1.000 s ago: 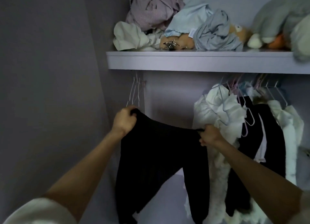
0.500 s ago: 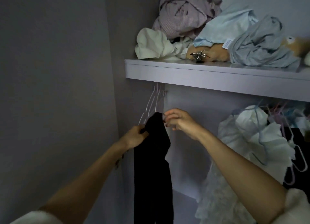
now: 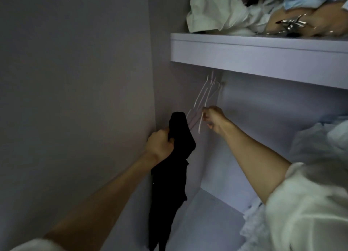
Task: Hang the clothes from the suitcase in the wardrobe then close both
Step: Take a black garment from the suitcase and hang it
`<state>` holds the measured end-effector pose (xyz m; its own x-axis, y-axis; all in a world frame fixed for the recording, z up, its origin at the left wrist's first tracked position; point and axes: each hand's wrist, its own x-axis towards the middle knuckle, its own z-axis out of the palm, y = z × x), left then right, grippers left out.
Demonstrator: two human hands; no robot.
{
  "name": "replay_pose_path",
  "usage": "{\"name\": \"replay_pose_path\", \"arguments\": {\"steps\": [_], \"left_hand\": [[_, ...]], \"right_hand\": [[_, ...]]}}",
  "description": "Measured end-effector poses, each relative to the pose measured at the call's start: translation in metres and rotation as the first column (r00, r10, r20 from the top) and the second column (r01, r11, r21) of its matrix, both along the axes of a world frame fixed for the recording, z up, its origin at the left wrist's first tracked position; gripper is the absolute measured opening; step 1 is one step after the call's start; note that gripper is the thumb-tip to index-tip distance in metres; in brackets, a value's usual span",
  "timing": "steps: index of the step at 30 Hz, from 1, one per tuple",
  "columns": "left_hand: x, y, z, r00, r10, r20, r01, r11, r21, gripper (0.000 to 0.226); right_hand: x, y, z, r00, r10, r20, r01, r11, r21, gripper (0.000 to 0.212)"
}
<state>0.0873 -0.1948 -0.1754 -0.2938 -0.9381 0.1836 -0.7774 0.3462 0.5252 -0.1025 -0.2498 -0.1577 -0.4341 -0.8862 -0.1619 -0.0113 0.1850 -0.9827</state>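
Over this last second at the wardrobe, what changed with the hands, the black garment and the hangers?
The right hand let go of the black garment and now pinches one of the white hangers under the shelf. The garment, first spread between both hands, now hangs bunched from the left hand, which kept its grip. The hangers stay hooked up.

A home, inside a bedroom wardrobe point(image 3: 244, 137): pale lilac panels, dim light. High shelf point(image 3: 254, 51) heaped with crumpled clothes point(image 3: 216, 10) and a soft toy point(image 3: 320, 23). Thin wire hangers point(image 3: 205, 98) dangling beneath its left end. White garments point(image 3: 323, 141) hung at right.
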Motion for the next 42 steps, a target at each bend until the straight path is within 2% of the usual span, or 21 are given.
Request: {"name": "replay_pose_path", "arguments": {"steps": [4, 8, 12, 15, 19, 25, 28, 30, 32, 35, 39, 41, 42], "left_hand": [[0.000, 0.002, -0.005, 1.000, 0.004, 0.030, -0.004, 1.000, -0.010, 0.024], [0.001, 0.001, -0.010, 0.998, 0.014, 0.056, -0.015, 1.000, 0.013, 0.026], [-0.005, 0.003, -0.011, 1.000, -0.024, -0.013, 0.025, 0.998, 0.061, 0.022], [-0.010, 0.008, -0.010, 0.997, -0.056, -0.057, 0.061, 0.995, 0.080, 0.024], [-0.016, 0.015, -0.013, 0.986, -0.109, -0.123, 0.124, 0.985, 0.120, 0.025], [-0.025, 0.036, -0.019, 0.911, -0.224, -0.346, 0.328, 0.902, 0.279, 0.027], [-0.028, 0.049, -0.019, 0.877, -0.251, -0.410, 0.402, 0.850, 0.340, 0.030], [-0.029, 0.057, -0.019, 0.859, -0.255, -0.445, 0.441, 0.810, 0.387, 0.031], [-0.030, 0.063, -0.019, 0.849, -0.255, -0.463, 0.468, 0.769, 0.435, 0.033], [-0.028, 0.066, -0.020, 0.837, -0.235, -0.494, 0.484, 0.740, 0.468, 0.038], [-0.029, 0.068, -0.015, 0.808, -0.272, -0.523, 0.523, 0.742, 0.421, 0.036], [-0.031, 0.067, -0.010, 0.778, -0.228, -0.585, 0.534, 0.730, 0.426, 0.033], [-0.033, 0.066, -0.007, 0.789, -0.218, -0.574, 0.504, 0.764, 0.402, 0.033]], "right_hand": [[-0.001, -0.013, -0.006, 0.979, -0.138, -0.147, 0.121, 0.985, -0.123, 0.031], [-0.008, -0.003, -0.001, 0.957, -0.203, -0.208, 0.157, 0.963, -0.219, 0.031], [-0.018, 0.018, -0.002, 0.939, -0.246, -0.238, 0.181, 0.947, -0.266, 0.027], [-0.024, 0.043, -0.016, 0.943, -0.274, -0.191, 0.214, 0.934, -0.286, 0.029], [-0.019, 0.094, -0.048, 0.970, -0.218, -0.110, 0.195, 0.963, -0.187, 0.031], [-0.006, 0.176, -0.092, 0.968, -0.246, -0.053, 0.230, 0.950, -0.213, 0.038], [-0.006, 0.198, -0.093, 0.973, -0.171, 0.153, 0.192, 0.972, -0.136, 0.029], [-0.006, 0.205, -0.088, 0.960, -0.193, 0.202, 0.207, 0.977, -0.048, 0.015], [-0.005, 0.214, -0.093, 0.943, -0.331, 0.026, 0.331, 0.944, -0.006, 0.034], [0.002, 0.229, -0.106, 0.850, -0.481, -0.216, 0.465, 0.877, -0.120, 0.053], [0.006, 0.241, -0.104, 0.803, -0.524, -0.283, 0.470, 0.849, -0.239, 0.054], [0.006, 0.242, -0.098, 0.761, -0.557, -0.332, 0.505, 0.831, -0.234, 0.046], [0.005, 0.243, -0.095, 0.727, -0.584, -0.362, 0.546, 0.811, -0.213, 0.044]]}}
